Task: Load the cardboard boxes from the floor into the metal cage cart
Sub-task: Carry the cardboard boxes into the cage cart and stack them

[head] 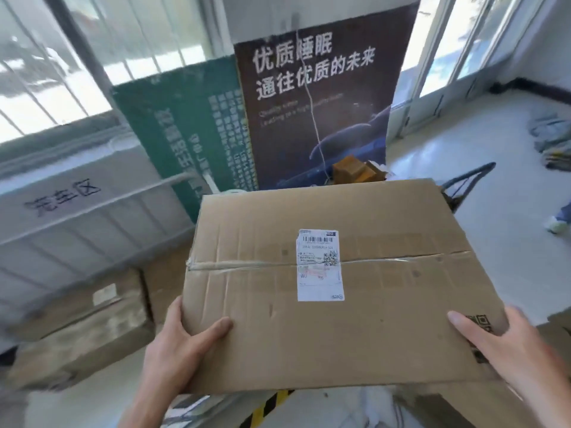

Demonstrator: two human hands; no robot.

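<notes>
Cardboard box (386, 304) is filling the middle of view; you are gripping its near corners, left hand (182, 350) at 7 o'clock, right hand (509, 350) at 5 o'clock, thumbs pressing on top.

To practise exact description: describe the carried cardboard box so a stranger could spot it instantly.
Find the tall dark poster with white lettering; directly below it, filling the middle, is a flat cardboard box. Unlike the boxes on the floor to the left, it is held by the left hand and right hand, with a white shipping label across its taped seam.
</notes>
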